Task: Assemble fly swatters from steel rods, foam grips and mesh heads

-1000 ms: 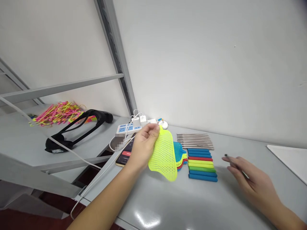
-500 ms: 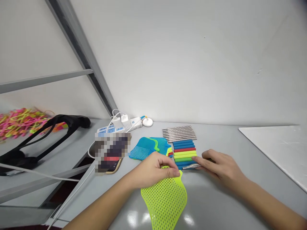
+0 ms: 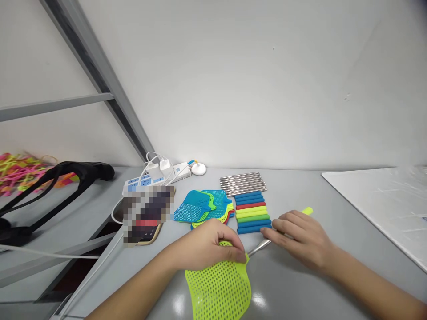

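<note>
My left hand (image 3: pixel 210 246) pinches the neck of a yellow-green perforated fly swatter head (image 3: pixel 222 289), whose mesh hangs toward me. My right hand (image 3: pixel 302 238) is closed over a silver metal fly swatter rod (image 3: pixel 259 247). A yellow-green handle end (image 3: pixel 307 211) sticks out behind its knuckles. The rod's thin tip meets the neck of the head; how deep it sits there is hidden by my left fingers. Just beyond my hands lies a row of coloured handle grips (image 3: pixel 251 212), blue, red, yellow and green. Left of them is a pile of swatter heads (image 3: pixel 196 206), mostly blue.
Several silver rods (image 3: pixel 243 183) lie side by side near the wall. A phone (image 3: pixel 150 233), a power strip (image 3: pixel 146 181) with chargers, and a white round disc (image 3: pixel 199 169) are at left. A black frame (image 3: pixel 83 178) lies farther left; a white sheet (image 3: pixel 376 200) is at right.
My right hand has brought the rod nearer and its tip to the head's neck. The rod's yellow-green handle end now shows. The view has shifted slightly right.
</note>
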`<state>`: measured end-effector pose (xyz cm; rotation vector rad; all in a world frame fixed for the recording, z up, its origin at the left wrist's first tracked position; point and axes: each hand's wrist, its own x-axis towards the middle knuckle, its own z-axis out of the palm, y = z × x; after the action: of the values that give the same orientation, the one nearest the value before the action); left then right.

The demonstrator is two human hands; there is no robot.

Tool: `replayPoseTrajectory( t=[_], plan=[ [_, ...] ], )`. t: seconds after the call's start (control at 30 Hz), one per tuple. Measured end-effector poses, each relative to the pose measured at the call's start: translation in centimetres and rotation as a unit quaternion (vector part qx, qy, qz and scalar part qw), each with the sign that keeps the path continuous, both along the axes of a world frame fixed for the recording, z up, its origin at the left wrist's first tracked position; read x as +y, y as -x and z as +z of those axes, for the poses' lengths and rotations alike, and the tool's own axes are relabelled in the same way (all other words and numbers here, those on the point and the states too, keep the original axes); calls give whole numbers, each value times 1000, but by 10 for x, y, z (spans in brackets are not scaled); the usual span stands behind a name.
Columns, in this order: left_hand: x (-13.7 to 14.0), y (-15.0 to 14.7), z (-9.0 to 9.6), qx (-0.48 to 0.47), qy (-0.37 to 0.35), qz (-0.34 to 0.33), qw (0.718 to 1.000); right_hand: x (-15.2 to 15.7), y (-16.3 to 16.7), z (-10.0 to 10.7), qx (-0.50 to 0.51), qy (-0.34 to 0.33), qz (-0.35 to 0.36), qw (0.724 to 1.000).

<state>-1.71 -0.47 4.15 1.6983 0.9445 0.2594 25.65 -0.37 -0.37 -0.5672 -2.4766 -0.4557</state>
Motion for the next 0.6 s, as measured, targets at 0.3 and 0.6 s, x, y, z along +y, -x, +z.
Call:
replayPoseTrajectory(
  t=[0.3,0.6],
  plan=[
    [-5,1,0,-3,31,-17,999,-23,16,11,-34,17,9,999],
    [23,31,11,-234,84,172,953,-6,-2,0,52,38,-72,995]
  ],
)
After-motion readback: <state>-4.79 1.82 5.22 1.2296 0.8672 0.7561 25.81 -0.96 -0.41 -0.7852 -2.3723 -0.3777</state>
